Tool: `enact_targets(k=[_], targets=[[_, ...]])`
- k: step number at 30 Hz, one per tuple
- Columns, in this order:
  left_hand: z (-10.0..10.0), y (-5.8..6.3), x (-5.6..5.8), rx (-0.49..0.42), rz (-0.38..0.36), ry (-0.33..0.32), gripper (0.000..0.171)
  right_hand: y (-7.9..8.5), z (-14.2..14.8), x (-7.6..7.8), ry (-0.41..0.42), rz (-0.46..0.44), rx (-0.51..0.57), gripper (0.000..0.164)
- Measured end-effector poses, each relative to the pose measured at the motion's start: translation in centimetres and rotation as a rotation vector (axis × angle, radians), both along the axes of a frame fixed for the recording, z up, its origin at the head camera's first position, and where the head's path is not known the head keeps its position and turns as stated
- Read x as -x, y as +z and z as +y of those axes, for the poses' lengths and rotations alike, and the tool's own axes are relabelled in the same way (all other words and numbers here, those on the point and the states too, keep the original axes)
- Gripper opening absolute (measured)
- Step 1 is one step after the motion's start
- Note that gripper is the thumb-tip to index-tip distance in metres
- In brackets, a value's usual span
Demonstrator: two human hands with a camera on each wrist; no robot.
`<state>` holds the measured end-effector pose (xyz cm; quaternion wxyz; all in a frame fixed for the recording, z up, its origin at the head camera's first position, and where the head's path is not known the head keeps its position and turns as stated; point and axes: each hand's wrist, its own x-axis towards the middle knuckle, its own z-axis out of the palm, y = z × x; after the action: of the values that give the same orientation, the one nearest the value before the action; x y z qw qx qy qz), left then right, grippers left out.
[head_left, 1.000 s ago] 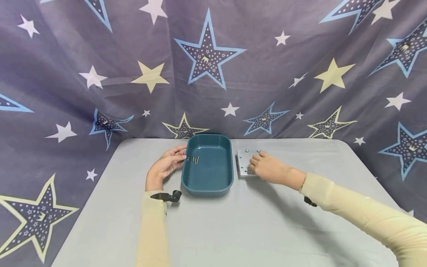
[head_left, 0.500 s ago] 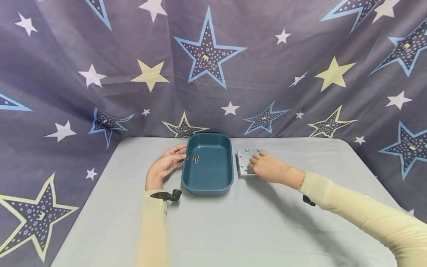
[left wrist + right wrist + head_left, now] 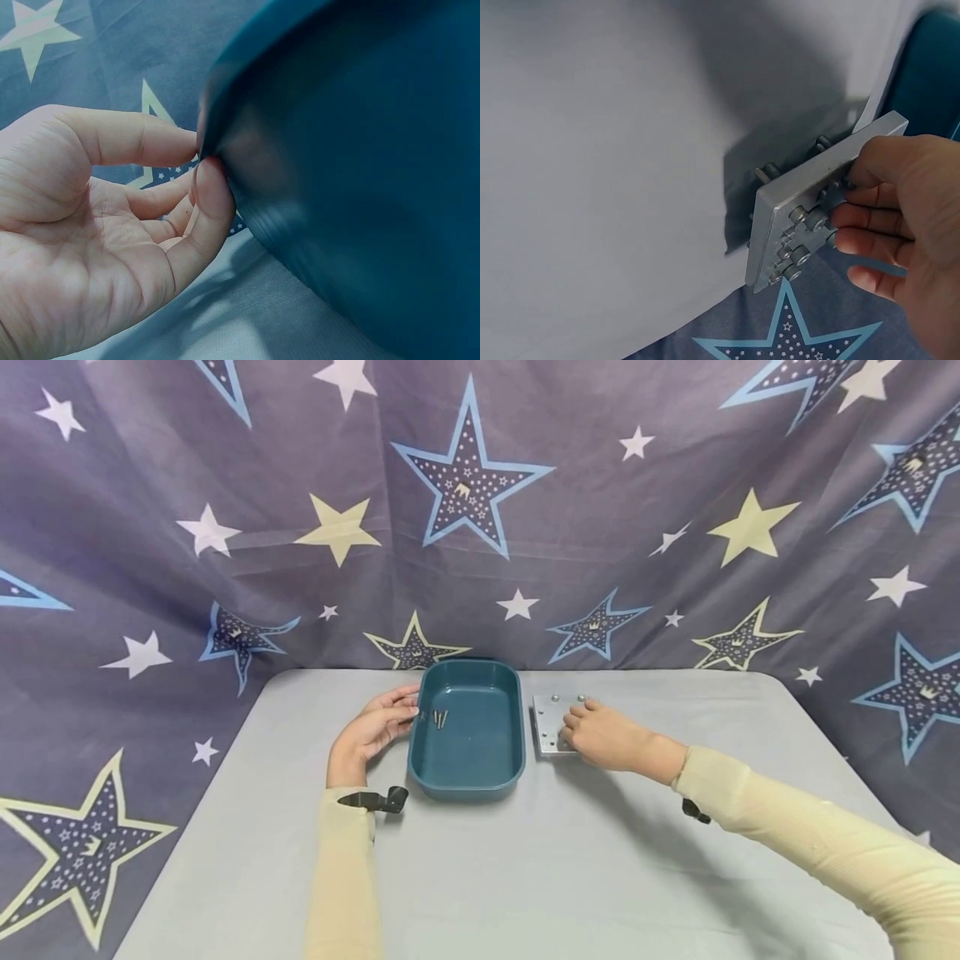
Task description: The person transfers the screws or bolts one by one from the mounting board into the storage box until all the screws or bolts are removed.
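Note:
A teal plastic tray [image 3: 467, 791] stands at the back middle of the table. My left hand [image 3: 378, 725] pinches its left rim between thumb and index finger, as the left wrist view shows. Right of the tray is a silver metal plate [image 3: 549, 717] fitted with several socket-head bolts [image 3: 799, 255]; their shanks stick out of its far face in the right wrist view. My right hand [image 3: 603, 737] covers the plate's right part, thumb and fingers curled at a bolt head that they mostly hide.
A few small brass-coloured screws [image 3: 439, 720] lie inside the tray toward its left wall. A light grey cloth covers the table [image 3: 480, 877]. Behind it hangs a dark curtain [image 3: 585, 577] with printed stars, meeting the table's back edge.
The right hand shifts only very slightly at the plate. The left hand, tray and screws keep their places.

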<state>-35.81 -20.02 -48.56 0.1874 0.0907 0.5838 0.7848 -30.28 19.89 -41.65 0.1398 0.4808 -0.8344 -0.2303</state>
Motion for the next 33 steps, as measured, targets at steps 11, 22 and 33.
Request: enact_targets(k=[11, 22, 33], targets=[[-0.01, 0.03, -0.24, 0.001, 0.005, -0.003, 0.063, -0.26, -0.10, 0.15, 0.032, 0.015, 0.018, 0.024], [-0.05, -0.04, -0.17, 0.000, 0.014, -0.002, 0.063, -0.51, 0.12, 0.31, 0.057, 0.036, 0.010, 0.033], [-0.01, -0.11, -0.10, -0.001, 0.014, -0.005, 0.061, -0.71, 0.18, 0.51, 0.066, 0.039, 0.015, 0.035]])
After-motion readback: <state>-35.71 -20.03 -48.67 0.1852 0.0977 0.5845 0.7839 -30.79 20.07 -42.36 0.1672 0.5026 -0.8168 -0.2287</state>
